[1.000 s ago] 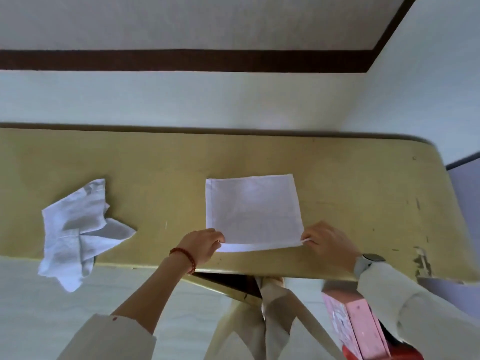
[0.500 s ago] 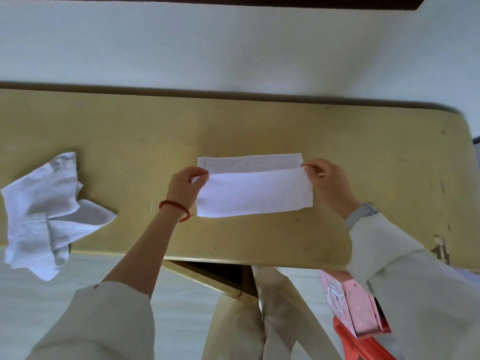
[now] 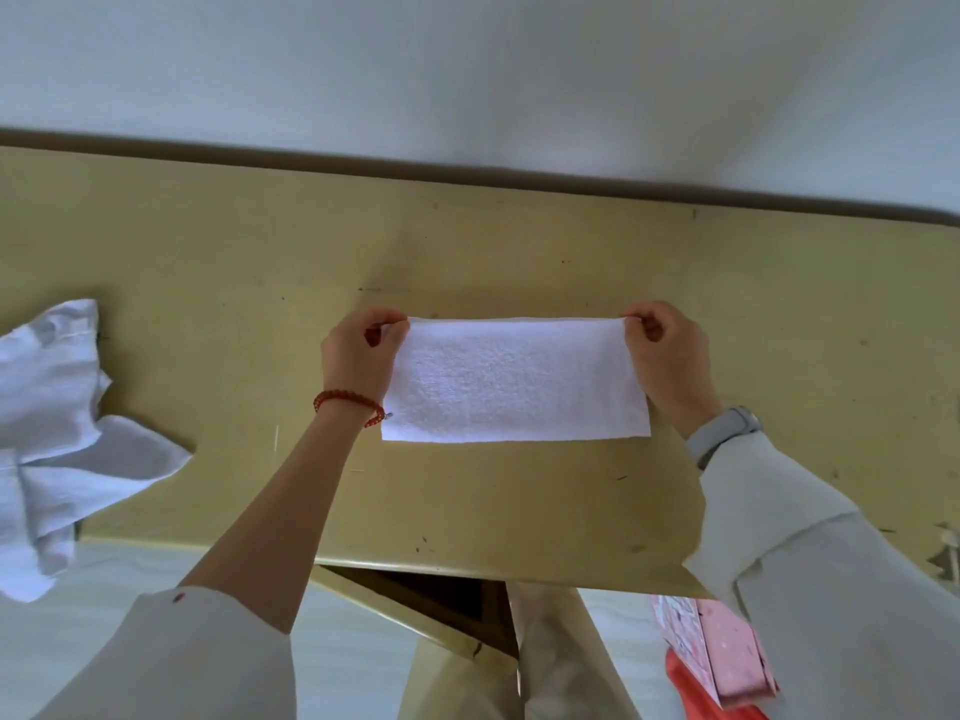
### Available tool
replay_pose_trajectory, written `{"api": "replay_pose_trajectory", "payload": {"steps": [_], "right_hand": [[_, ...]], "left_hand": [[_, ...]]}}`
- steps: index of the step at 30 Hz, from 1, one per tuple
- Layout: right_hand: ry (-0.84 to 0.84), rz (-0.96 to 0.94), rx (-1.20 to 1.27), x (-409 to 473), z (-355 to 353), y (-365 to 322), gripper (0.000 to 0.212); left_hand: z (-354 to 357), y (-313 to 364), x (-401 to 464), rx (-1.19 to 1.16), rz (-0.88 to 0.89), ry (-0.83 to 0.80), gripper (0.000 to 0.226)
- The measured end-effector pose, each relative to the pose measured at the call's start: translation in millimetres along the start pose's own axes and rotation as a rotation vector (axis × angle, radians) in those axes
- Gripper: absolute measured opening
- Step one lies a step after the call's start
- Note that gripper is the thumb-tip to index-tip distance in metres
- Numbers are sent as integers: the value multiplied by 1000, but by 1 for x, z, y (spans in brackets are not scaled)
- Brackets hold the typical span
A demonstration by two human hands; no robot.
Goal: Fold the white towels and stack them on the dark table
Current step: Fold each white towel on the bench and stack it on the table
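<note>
A white towel [image 3: 514, 379] lies folded in half as a long strip in the middle of the yellowish table [image 3: 519, 241]. My left hand [image 3: 358, 356] pinches the strip's far left corner. My right hand [image 3: 667, 350] pinches its far right corner. Both corners rest at the towel's far edge, with the fold line toward me. A second white towel [image 3: 57, 433] lies crumpled at the table's left end and hangs over the near edge.
A white wall [image 3: 467, 70] rises behind the table's far edge. Below the near edge are a dark open compartment [image 3: 441, 595] and a pink box [image 3: 722, 652] on something red at lower right. The table's right end shows chipped paint.
Both hands carried the towel's near edge away from me and over to the far edge, so the flat square became a half-width strip. The crumpled towel stayed put.
</note>
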State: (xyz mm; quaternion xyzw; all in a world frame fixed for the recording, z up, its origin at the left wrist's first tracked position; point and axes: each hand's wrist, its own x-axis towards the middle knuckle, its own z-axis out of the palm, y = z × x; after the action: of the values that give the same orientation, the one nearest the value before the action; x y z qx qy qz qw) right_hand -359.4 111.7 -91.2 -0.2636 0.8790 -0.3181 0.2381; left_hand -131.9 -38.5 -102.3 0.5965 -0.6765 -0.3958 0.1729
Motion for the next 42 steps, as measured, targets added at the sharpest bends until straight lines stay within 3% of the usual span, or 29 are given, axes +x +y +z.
{"api": "replay_pose_trajectory", "payload": {"steps": [20, 23, 27, 36, 42], "right_hand": [[59, -75, -106, 6, 9, 5, 21], [138, -250, -287, 0, 10, 3, 21], [140, -535, -454, -6, 26, -5, 31], [45, -596, -501, 8, 49, -19, 12], [62, -722, -548, 9, 50, -15, 21]], "left_hand": [[3, 7, 7, 168, -42, 33, 15], [3, 8, 1, 212, 64, 48, 19], [14, 13, -2, 371, 375, 55, 16], [33, 20, 0, 433, 536, -38, 9], [34, 17, 2, 495, 664, -4, 11]]}}
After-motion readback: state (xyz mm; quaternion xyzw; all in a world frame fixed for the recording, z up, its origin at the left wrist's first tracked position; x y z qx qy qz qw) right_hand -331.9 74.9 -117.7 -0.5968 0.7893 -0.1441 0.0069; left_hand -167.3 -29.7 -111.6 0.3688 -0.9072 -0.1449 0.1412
